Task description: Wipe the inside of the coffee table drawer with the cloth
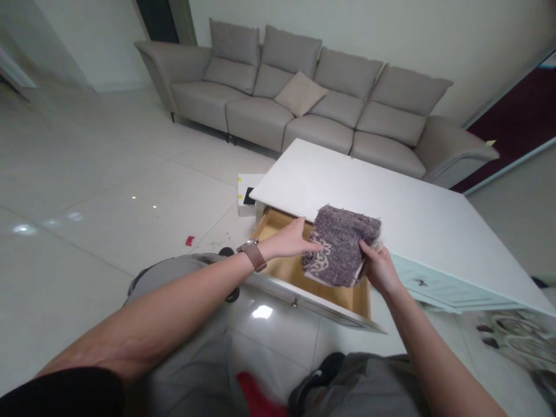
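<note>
A folded grey-purple towel [341,243] with a pale pattern at its lower left is held up over the pulled-out drawer [286,269]. My left hand [293,238] grips its left edge, thumb lying on top, with the other fingers partly hidden. At the right edge, my right hand [380,266] pinches the towel, its thumb on the upper face and its fingers underneath. The wooden inside of the drawer shows below the towel and left of it.
The drawer belongs to a white coffee table [369,191]. Beyond stands a long grey sofa [260,110] with a beige cushion [300,94]. A white box [245,205] sits by the table's left end. Red scraps [190,240] lie on the tiled floor.
</note>
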Demonstrator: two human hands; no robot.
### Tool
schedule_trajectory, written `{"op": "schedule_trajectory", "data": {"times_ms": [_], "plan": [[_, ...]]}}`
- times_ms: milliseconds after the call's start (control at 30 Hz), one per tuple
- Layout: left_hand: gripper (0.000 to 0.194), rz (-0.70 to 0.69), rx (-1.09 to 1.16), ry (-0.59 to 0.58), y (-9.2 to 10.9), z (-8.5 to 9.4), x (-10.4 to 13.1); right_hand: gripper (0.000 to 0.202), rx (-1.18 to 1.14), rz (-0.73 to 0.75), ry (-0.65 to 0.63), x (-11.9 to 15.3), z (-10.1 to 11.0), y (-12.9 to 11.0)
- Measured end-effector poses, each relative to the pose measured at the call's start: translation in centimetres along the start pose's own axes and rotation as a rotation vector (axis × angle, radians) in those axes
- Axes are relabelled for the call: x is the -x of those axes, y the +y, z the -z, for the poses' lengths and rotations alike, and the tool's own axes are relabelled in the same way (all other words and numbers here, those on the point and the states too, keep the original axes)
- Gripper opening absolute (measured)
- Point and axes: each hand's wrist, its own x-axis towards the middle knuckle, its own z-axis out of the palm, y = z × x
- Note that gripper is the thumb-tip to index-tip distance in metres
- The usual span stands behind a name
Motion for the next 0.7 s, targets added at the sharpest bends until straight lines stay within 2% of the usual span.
{"op": "schedule_trajectory", "data": {"times_ms": [100,167,267,333,400,500,600,700], "plan": [[0.064,0.085,0.472,-0.098,-0.4,-1.8,-0.7,0.057,-0.200,-0.162,-0.040,2.2,-1.4,-0.5],[0.052,0.143,0.681,-0.135,-0.5,-3.2,-1.0,0.058,-0.234,-0.212,-0.068,2.9,-2.0,-0.6],[0.050,0.207,0.805,-0.114,-0.7,-5.0,-1.2,0.055,-0.183,-0.206,-0.073,2.8,-1.9,-0.3],[0.049,0.220,0.790,-0.072,-1.2,-5.3,-1.7,0.053,-0.083,-0.140,-0.056,2.3,-1.4,0.1],[0.049,0.198,0.671,0.005,-1.9,-4.7,-2.4,0.054,0.019,-0.059,-0.023,1.7,-0.5,0.3],[0.050,0.091,0.349,0.110,-3.2,-2.9,-3.8,0.055,0.142,0.086,0.034,1.1,0.6,-0.1],[0.044,0.007,-0.103,0.120,-4.3,-1.7,-4.5,0.047,0.302,0.248,0.065,1.4,1.1,-1.1],[0.040,0.025,-0.516,0.082,-5.4,-1.7,-4.8,0.042,0.463,0.343,0.030,2.4,1.1,-2.0]]}}
